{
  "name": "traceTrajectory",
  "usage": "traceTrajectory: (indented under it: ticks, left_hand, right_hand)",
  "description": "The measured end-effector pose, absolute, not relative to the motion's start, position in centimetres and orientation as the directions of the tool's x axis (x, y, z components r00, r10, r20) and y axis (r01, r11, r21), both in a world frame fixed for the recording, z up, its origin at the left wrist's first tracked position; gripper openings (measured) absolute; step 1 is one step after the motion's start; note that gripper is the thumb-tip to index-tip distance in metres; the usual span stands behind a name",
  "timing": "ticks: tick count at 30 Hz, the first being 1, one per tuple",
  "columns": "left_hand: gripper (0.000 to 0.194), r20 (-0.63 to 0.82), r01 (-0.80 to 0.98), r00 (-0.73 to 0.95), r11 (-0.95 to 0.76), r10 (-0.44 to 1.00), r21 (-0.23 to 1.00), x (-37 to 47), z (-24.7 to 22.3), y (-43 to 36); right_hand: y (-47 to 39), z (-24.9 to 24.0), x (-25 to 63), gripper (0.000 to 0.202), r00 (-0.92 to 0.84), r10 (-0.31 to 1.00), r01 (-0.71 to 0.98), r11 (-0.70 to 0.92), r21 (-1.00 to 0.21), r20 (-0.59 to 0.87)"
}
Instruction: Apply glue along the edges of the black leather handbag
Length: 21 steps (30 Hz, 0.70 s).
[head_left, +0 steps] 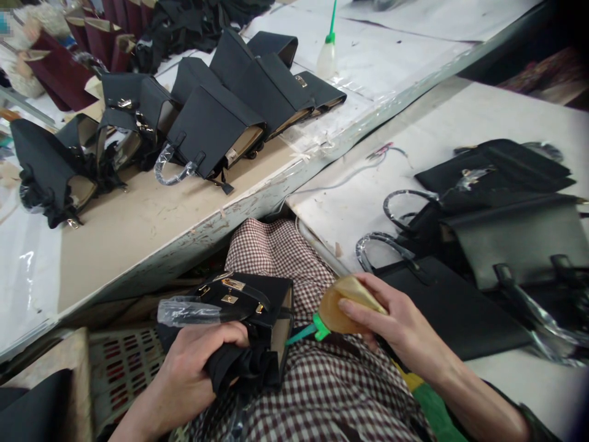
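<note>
A black handbag (267,291) with gold hardware rests on the checkered cloth over the lap, its beige inner edge facing right. Clear plastic wraps its handle at the left. My left hand (197,362) is closed around gathered black material at the bag's lower side. In my right hand (386,313) is a squeeze bottle (343,305) of amber liquid, tilted down to the left. The bottle's green nozzle reaches the bag's right edge; whether its tip touches cannot be made out.
Several black bags (216,126) lie on the left table (151,215), with maroon pieces (103,46) and a person's hands behind. Another bottle (327,58) stands farther back. More black bags (442,301) cover the right table (350,202). A plastic crate (126,365) sits lower left.
</note>
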<state>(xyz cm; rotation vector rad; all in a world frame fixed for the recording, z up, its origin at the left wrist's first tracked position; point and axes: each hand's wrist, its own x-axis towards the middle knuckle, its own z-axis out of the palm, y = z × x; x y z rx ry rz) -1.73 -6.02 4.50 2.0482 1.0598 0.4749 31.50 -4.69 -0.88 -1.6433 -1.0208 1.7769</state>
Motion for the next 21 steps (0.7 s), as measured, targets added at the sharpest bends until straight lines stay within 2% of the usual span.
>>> traceTrajectory:
  ticks: [4,9,18,21]
  left_hand:
    - [0.027,-0.017,0.533,0.586,-0.369,0.810,0.761,-1.5,4.6,-5.9]
    - [0.030,-0.025,0.554,0.576,-0.368,0.817,0.747,-1.6,4.8,-5.8]
    - [0.034,-0.021,0.552,0.559,-0.353,0.829,0.755,-1.8,4.9,-5.7]
    - [0.030,0.011,0.551,0.544,-0.368,0.839,0.749,-1.6,5.0,-5.5]
  right_hand:
    - [-5.5,0.8,31.4,0.046,-0.190,0.770,0.013,-0.618,-0.786,-0.609]
    - [-6.2,0.3,31.1,0.044,-0.207,0.778,-0.091,-0.619,-0.780,-0.593]
    - [-4.4,-3.4,31.6,0.045,-0.046,0.815,0.196,-0.560,-0.805,-0.578]
    - [-4.6,-3.9,31.5,0.047,-0.003,0.838,0.265,-0.526,-0.808,-0.546]
